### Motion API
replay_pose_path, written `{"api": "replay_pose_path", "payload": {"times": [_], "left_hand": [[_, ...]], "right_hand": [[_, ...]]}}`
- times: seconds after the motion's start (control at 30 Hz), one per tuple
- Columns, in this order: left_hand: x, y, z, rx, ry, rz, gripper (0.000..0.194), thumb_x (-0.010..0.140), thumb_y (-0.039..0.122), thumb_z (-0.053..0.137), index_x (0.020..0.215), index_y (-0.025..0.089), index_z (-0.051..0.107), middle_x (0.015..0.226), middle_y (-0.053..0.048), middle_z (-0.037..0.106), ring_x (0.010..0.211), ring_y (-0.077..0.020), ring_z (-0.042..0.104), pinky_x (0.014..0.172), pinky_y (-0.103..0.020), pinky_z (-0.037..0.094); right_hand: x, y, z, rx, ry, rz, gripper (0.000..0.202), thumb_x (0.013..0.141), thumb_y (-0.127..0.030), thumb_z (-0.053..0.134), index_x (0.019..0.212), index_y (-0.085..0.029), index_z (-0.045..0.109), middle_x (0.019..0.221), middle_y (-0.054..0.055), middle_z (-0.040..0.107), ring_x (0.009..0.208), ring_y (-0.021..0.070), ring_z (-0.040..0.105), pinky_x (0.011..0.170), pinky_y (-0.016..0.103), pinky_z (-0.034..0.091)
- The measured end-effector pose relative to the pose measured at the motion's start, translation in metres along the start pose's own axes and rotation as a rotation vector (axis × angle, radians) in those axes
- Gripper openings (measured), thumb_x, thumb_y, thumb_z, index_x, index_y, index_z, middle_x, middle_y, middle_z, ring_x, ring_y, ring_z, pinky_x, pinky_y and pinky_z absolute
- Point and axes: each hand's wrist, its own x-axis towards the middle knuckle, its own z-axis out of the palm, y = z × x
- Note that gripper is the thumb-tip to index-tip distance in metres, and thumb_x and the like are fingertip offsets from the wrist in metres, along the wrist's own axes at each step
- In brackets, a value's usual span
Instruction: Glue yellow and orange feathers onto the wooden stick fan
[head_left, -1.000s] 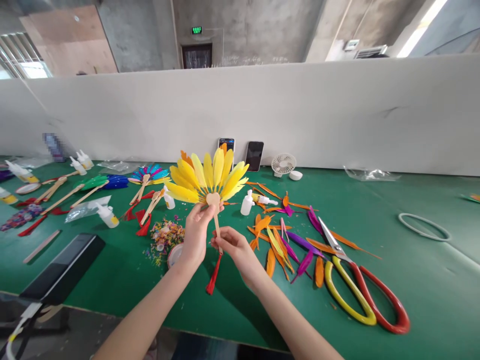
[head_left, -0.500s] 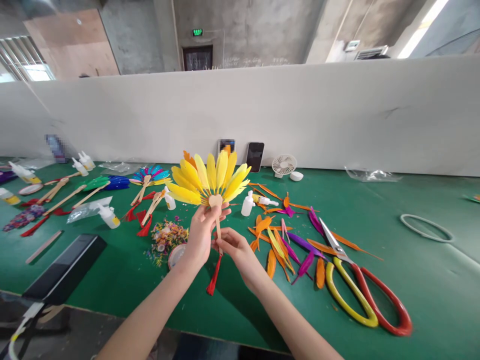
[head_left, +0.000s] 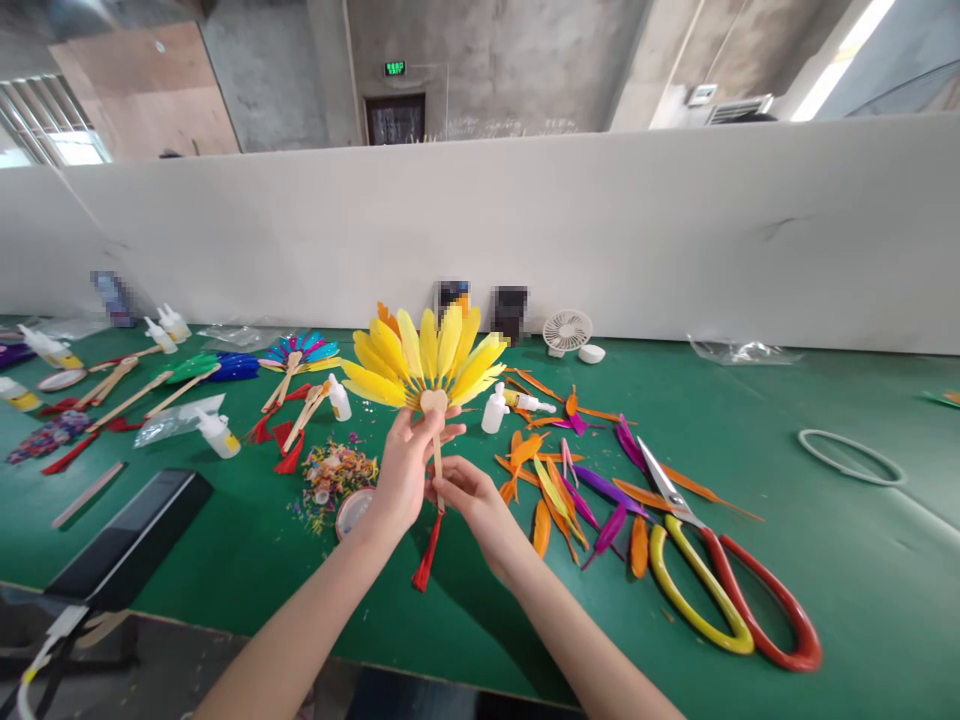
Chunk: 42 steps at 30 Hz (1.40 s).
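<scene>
I have the yellow feather fan (head_left: 427, 345) upright near the middle of the frame, above the green surface (head_left: 750, 430). My left hand (head_left: 405, 465) has its grip closed round the wooden handle (head_left: 438, 455), just below the heart-shaped piece (head_left: 433, 402); my right hand (head_left: 476, 500) pinches the handle lower down, just above the red tassel (head_left: 426, 565). Compared with a second ago, the fan sits slightly further right in my view, and more of the left fingers (head_left: 452, 432) show past the handle; the right hand has barely moved. I take that as a small change of hold: I see no feather added and nothing put down, so the work looks to stand where it did. The loose feathers (head_left: 551, 485) and the scissors (head_left: 677, 503) lie right of centre and lower right, untouched, and a white bottle (head_left: 494, 410) stands near the fan's right edge.
</scene>
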Motion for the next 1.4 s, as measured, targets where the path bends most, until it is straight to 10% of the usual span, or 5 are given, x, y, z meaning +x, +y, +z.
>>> {"api": "replay_pose_path", "payload": {"times": [0.43, 0.7, 1.03, 1.4], "left_hand": [[0.000, -0.006, -0.016, 0.209, -0.170, -0.100, 0.035, 0.063, 0.042, 0.068, 0.087, 0.016, 0.066, 0.091, -0.012, 0.070, 0.098, -0.0282, 0.060, 0.077, -0.033, 0.045], [0.002, -0.009, -0.020, 0.163, -0.194, -0.066, 0.026, 0.072, 0.039, 0.062, 0.086, 0.017, 0.066, 0.082, -0.007, 0.071, 0.086, -0.0220, 0.064, 0.074, -0.030, 0.045], [-0.004, -0.009, -0.015, 0.150, -0.171, -0.029, 0.027, 0.067, 0.040, 0.066, 0.078, 0.016, 0.066, 0.073, -0.006, 0.070, 0.085, -0.0233, 0.064, 0.085, -0.033, 0.041], [-0.012, -0.017, -0.009, 0.183, -0.251, -0.080, 0.027, 0.067, 0.042, 0.066, 0.074, 0.016, 0.064, 0.067, -0.005, 0.069, 0.068, -0.0202, 0.064, 0.076, -0.033, 0.045]], "right_hand": [[-0.001, -0.003, 0.001, -0.001, 0.040, -0.053, 0.022, 0.063, -0.040, 0.065, 0.070, -0.021, 0.058, 0.062, -0.003, 0.056, 0.061, 0.0119, 0.050, 0.060, 0.026, 0.038], [0.001, -0.001, 0.001, -0.010, 0.070, -0.074, 0.022, 0.062, -0.039, 0.065, 0.070, -0.020, 0.058, 0.059, -0.004, 0.053, 0.058, 0.0114, 0.049, 0.059, 0.026, 0.039], [0.006, -0.026, -0.017, -0.053, 0.406, -0.247, 0.026, 0.066, -0.041, 0.063, 0.082, -0.021, 0.066, 0.086, 0.003, 0.066, 0.086, 0.0189, 0.058, 0.082, 0.035, 0.044], [0.017, -0.049, -0.017, 0.090, 0.349, -0.272, 0.028, 0.056, -0.043, 0.072, 0.060, -0.021, 0.056, 0.059, -0.004, 0.055, 0.064, 0.0132, 0.057, 0.070, 0.030, 0.048]]}}
